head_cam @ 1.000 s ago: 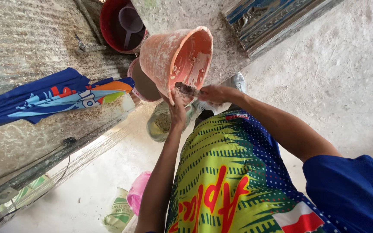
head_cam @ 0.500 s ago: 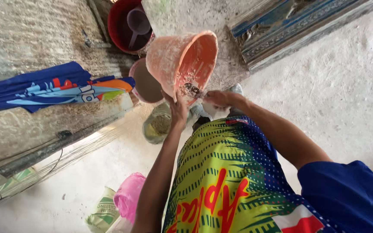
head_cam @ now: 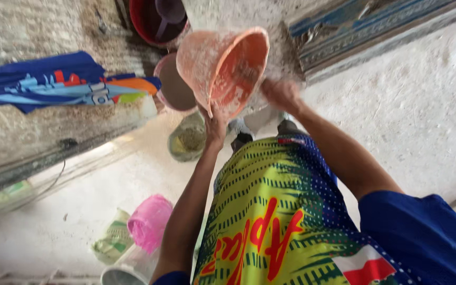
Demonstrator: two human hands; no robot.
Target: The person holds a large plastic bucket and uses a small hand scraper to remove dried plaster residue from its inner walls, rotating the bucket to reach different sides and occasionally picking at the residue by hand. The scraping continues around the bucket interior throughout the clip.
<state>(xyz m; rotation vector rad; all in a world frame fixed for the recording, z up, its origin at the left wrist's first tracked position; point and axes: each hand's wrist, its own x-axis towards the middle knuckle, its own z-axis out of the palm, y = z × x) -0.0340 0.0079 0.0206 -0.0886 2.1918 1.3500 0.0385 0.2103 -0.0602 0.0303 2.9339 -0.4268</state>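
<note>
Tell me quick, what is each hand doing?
Left hand: shut on the rim of the tilted bucket.
Right hand: blurred beside the bucket; grip cannot be told.

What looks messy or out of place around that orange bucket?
The orange bucket is tipped on its side in the left hand, its walls caked with pale residue. The right hand is beside its rim. Pale dust covers the floor.

two bare hands, left hand (head_cam: pixel 216 122) and right hand (head_cam: pixel 279 94), at upper centre, one orange bucket (head_cam: pixel 222 66) at top centre, one red tub (head_cam: pixel 151 21) at top, one pink bag (head_cam: pixel 150 221) at lower left, one blue cloth (head_cam: pixel 54 84) at upper left
</note>
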